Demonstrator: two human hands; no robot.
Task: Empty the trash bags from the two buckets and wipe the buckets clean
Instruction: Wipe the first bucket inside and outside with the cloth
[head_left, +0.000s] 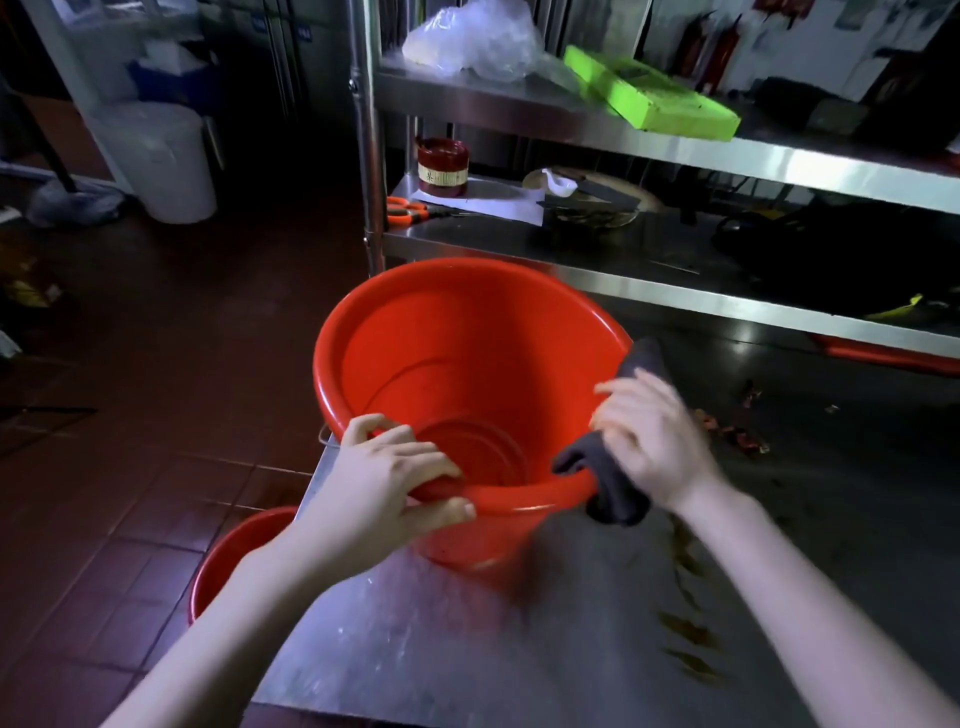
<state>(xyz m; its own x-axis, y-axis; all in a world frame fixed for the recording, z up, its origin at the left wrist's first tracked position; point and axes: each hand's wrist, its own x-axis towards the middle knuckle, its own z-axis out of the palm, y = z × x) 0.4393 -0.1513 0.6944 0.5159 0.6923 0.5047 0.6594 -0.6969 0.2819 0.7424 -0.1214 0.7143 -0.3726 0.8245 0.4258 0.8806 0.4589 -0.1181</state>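
In the head view, a red bucket (467, 374) stands at the centre of the frame on a steel tabletop (415, 649), near its left edge, with no bag inside it. The left hand (389, 483) grips the near rim of the bucket, fingers curled over the inside and thumb on the outside. The right hand (649, 436) holds a dark cloth (613, 483) against the rim at the right side; the cloth is draped over the rim, part inside and part hanging outside. The hand is blurred, so the exact finger placement is unclear.

A second red bucket (234, 556) sits on the tiled floor (130, 415) at the lower left, partly hidden by the tabletop and the left forearm. Behind the tabletop stands a steel shelf rack (623, 135). Its upper shelf carries a clear plastic bag (467, 41) and a green box (654, 93); the shelf below holds orange scissors (410, 210) and a dark red jar (442, 166). A white bin (166, 161) stands at the upper left.
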